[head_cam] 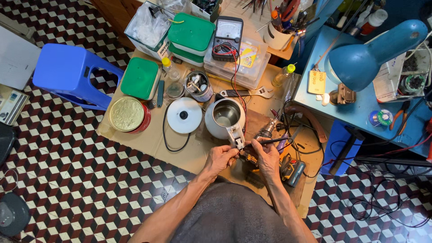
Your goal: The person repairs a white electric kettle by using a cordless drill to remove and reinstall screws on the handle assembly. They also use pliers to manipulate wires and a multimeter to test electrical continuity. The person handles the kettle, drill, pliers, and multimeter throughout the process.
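Probing the kettle point(225, 118) handle near the cardboard's front edge: my left hand point(220, 158) pinches the handle's end, fingers closed on it; my right hand point(266, 155) grips a black probe point(274, 141), fingers shut. Best to steady the handle and keep the tip on one contact. Lid point(184, 115) lies beside the kettle.
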